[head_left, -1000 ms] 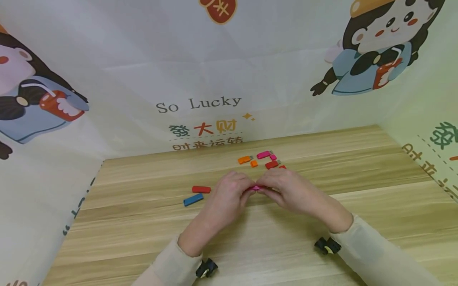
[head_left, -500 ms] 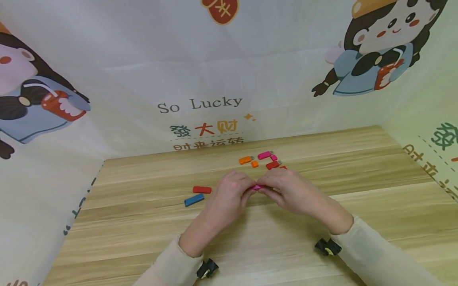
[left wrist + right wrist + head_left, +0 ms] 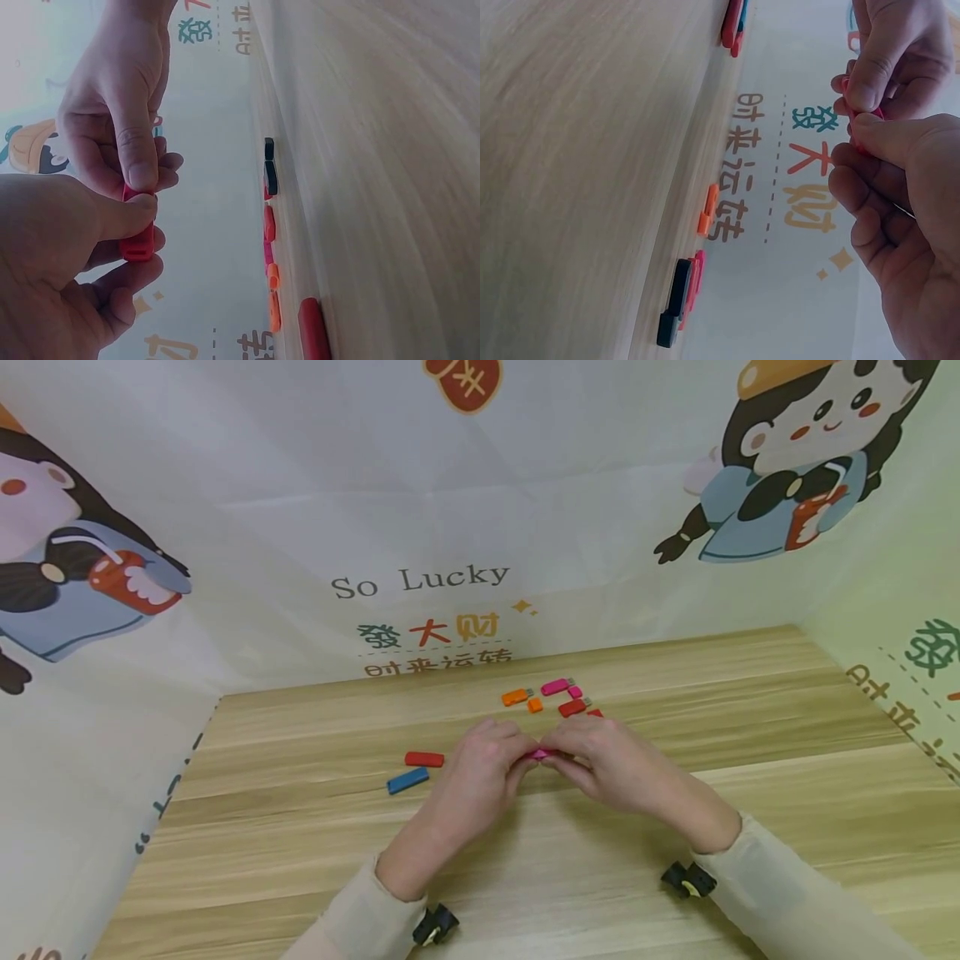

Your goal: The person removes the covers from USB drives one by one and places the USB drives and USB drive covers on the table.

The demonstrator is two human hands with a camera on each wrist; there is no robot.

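Note:
A pink USB flash drive [image 3: 138,246] is held above the table between both hands. My left hand [image 3: 486,768] pinches one end with thumb and fingers. From the other side, my right hand [image 3: 618,764] pinches the opposite end, the fingertips of both hands meeting at the middle. Fingers cover much of the drive, so whether its cap is on cannot be seen. Left of my left hand, a red flash drive [image 3: 424,759] and a blue flash drive [image 3: 408,781] lie on the table.
Behind the hands lie an orange flash drive [image 3: 515,697], its orange cap [image 3: 535,705], a pink drive [image 3: 555,687], a pink cap [image 3: 575,692] and a red drive [image 3: 572,707]. The right wrist view shows a black drive [image 3: 679,289]. Printed cloth [image 3: 285,527] walls the wooden table [image 3: 285,860].

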